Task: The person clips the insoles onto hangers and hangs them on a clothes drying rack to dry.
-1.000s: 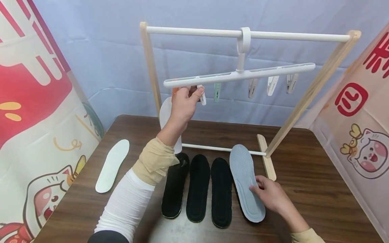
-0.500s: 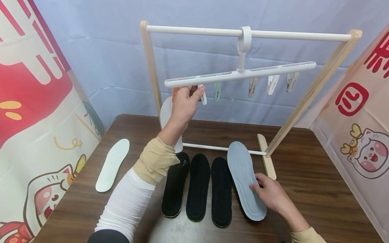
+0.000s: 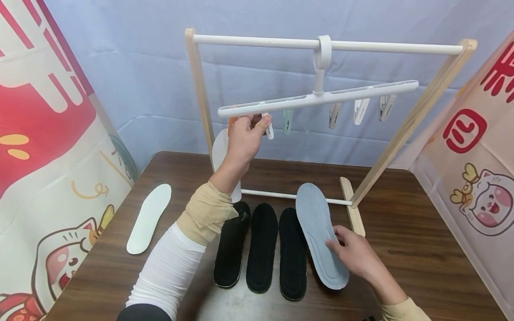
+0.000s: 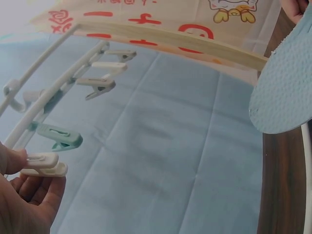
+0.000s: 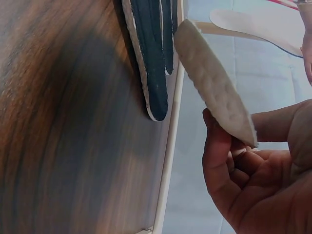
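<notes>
My left hand (image 3: 246,138) pinches a white clothespin (image 3: 270,128) that hangs under the left half of a white hanger (image 3: 281,104); in the left wrist view its thumb and fingers press the tail ends of this clothespin (image 4: 46,163). A light grey insole (image 3: 319,236) is raised off the table, its side gripped between thumb and fingers of my right hand (image 3: 353,252). The right wrist view shows that insole (image 5: 217,87) edge-on. Partly behind my left arm, a white insole (image 3: 218,151) hangs below an orange clothespin (image 3: 231,122).
Several black insoles (image 3: 263,249) lie side by side on the brown table (image 3: 401,285). Another white insole (image 3: 149,218) lies at the left. A wood-and-white rack (image 3: 257,41) carries the tilted hanger. Green (image 3: 288,121) and several pale clothespins (image 3: 361,111) hang farther right.
My right hand has lifted the grey insole and shifted it slightly to the left, over the edge of the nearest black one. My left hand keeps its pinch on the white clothespin.
</notes>
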